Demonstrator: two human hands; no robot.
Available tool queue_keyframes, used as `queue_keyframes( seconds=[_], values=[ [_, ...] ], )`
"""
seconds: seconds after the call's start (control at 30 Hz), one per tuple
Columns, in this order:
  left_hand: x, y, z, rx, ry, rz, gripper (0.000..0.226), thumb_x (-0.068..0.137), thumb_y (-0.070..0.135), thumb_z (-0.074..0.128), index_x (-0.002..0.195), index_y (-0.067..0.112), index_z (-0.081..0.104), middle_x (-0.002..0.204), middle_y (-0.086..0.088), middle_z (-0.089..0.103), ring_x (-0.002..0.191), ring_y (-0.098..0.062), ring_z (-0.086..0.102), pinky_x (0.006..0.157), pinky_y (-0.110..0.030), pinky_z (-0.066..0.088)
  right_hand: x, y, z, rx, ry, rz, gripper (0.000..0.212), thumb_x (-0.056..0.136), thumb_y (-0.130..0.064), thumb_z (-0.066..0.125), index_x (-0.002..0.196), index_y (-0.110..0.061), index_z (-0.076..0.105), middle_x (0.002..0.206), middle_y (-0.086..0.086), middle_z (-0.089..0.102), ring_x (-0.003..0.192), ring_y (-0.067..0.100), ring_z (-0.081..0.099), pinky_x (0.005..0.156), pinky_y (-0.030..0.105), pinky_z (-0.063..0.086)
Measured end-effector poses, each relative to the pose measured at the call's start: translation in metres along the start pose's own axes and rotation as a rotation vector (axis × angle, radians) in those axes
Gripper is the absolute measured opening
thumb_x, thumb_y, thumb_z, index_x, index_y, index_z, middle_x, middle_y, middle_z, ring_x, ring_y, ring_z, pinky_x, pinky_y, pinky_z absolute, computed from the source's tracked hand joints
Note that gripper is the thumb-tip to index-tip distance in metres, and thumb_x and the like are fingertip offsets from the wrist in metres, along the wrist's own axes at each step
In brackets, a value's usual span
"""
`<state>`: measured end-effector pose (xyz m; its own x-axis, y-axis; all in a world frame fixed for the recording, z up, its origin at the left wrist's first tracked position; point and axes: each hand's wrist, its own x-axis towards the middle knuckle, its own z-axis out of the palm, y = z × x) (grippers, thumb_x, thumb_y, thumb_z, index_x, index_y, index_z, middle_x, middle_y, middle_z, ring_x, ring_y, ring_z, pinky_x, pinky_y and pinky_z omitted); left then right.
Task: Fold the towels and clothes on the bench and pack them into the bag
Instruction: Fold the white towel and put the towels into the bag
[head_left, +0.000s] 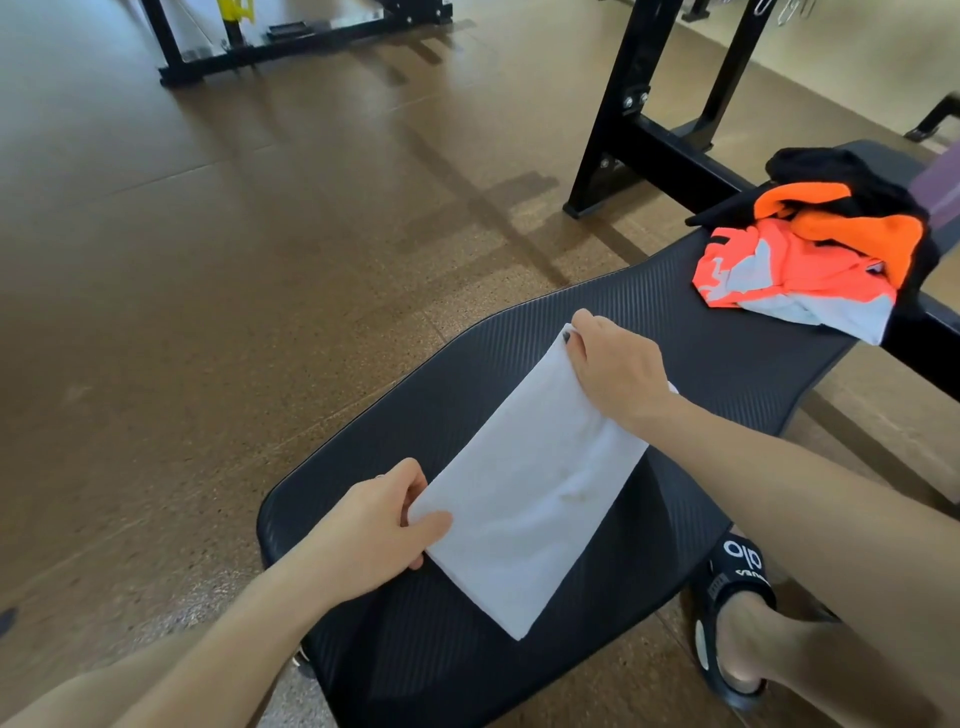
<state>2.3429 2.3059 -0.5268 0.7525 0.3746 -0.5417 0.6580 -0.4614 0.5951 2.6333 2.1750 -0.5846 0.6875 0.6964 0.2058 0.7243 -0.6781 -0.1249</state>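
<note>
Towel (524, 499): white terry, folded to a long flat rectangle, lying on black ribbed bench pad (701, 322). Long axis diagonal, near-left corner to far-right corner. Left hand (374, 525) at near end, thumb on top, fingers tucked under the corner, pinching it. Right hand (613, 364) at far end, fingertips pinching the far corner, palm over the cloth. Each end equally served; a further fold likely to bring one end over the other along that axis. Clothes pile (826, 260): orange, coral, pale grey and black fabric, crumpled, unfolded, at far right end of bench, well apart from towel, nearer right hand. Bag: not in view. Floor (208, 312): brown speckled rubber. Black slide sandal (732, 613) on foot beside bench.
</note>
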Motion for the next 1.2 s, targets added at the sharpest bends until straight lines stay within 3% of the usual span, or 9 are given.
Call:
queue_keyframes(
  seconds=[0.13,0.4,0.57,0.7,0.8,0.93,1.07,1.13,1.2],
  values=[
    [0.001,0.001,0.002,0.057,0.062,0.027,0.025,0.105,0.033,0.039,0.086,0.022,0.049,0.081,-0.002,0.067,0.066,-0.01,0.069,0.072,-0.045,0.059,0.001,0.001,0.0,-0.022,-0.009,0.007,0.023,0.107,-0.027,0.031,0.088,-0.018,0.04,0.069,0.0,0.049,0.051,0.02,0.047,0.046,0.03,0.031],
    [0.004,0.0,0.004,0.076,0.027,0.006,0.025,0.105,0.025,0.042,0.083,0.017,0.05,0.08,0.0,0.069,0.071,-0.011,0.07,0.074,-0.038,0.06,0.005,-0.002,0.002,-0.003,-0.019,0.046,0.025,0.108,-0.028,0.028,0.087,-0.018,0.037,0.069,-0.002,0.047,0.051,0.017,0.043,0.046,0.029,0.023],
    [0.005,0.001,0.023,0.43,0.207,0.063,0.027,0.105,0.026,0.035,0.079,0.023,0.032,0.083,0.006,0.043,0.066,-0.013,0.05,0.059,-0.029,0.041,0.007,-0.005,0.006,-0.072,-0.013,0.035,0.023,0.108,-0.029,0.028,0.09,-0.019,0.037,0.07,-0.001,0.047,0.052,0.021,0.046,0.046,0.028,0.024],
    [0.002,0.008,0.024,0.569,0.315,0.077,0.005,0.103,0.027,0.036,0.104,0.024,0.032,0.087,0.008,0.046,0.065,-0.013,0.05,0.052,-0.026,0.034,0.007,-0.008,0.008,-0.159,-0.012,0.041,0.029,0.108,-0.03,0.027,0.097,-0.012,0.048,0.075,0.003,0.052,0.054,0.021,0.046,0.05,0.031,0.03],
    [0.01,0.01,0.025,0.655,0.401,0.224,0.043,0.095,0.016,0.047,0.136,0.024,0.038,0.113,0.006,0.054,0.087,-0.015,0.054,0.067,-0.025,0.042,0.007,-0.016,-0.001,-0.123,0.037,0.128,0.031,0.105,-0.03,0.035,0.107,-0.007,0.055,0.096,0.011,0.059,0.078,0.025,0.048,0.07,0.036,0.036],
    [0.023,0.015,0.036,0.717,0.297,0.395,0.087,0.087,0.003,0.049,0.153,0.034,0.002,0.136,0.001,0.038,0.099,-0.019,0.046,0.08,-0.028,0.044,-0.034,-0.045,-0.031,0.058,0.162,0.062,0.049,0.101,-0.032,0.035,0.138,-0.004,0.049,0.129,0.013,0.056,0.122,0.033,0.05,0.106,0.044,0.037],
    [0.025,0.011,0.045,0.835,0.271,0.391,0.084,0.091,0.012,0.046,0.153,0.029,-0.008,0.15,-0.009,0.029,0.109,-0.025,0.043,0.091,-0.033,0.046,-0.121,-0.064,-0.029,0.036,-0.103,-0.041,0.063,0.104,-0.041,0.021,0.157,-0.008,0.025,0.163,0.011,0.027,0.152,0.028,0.022,0.123,0.046,0.014],
    [0.024,0.012,0.046,0.87,0.231,0.347,0.081,0.097,0.017,0.039,0.158,0.026,-0.014,0.158,-0.011,0.015,0.121,-0.027,0.038,0.103,-0.034,0.04,-0.139,-0.058,-0.016,0.021,-0.227,-0.045,0.067,0.104,-0.048,0.016,0.161,-0.013,0.013,0.169,0.006,0.008,0.156,0.022,0.003,0.124,0.042,0.002],
    [0.023,0.014,0.047,0.908,0.199,0.299,0.078,0.101,0.021,0.034,0.159,0.024,-0.019,0.161,-0.01,0.004,0.129,-0.027,0.031,0.111,-0.034,0.032,-0.137,-0.056,-0.011,0.039,-0.259,-0.035,0.07,0.102,-0.052,0.01,0.162,-0.015,0.006,0.169,0.003,0.0,0.155,0.018,-0.007,0.124,0.04,-0.006]
  ],
)
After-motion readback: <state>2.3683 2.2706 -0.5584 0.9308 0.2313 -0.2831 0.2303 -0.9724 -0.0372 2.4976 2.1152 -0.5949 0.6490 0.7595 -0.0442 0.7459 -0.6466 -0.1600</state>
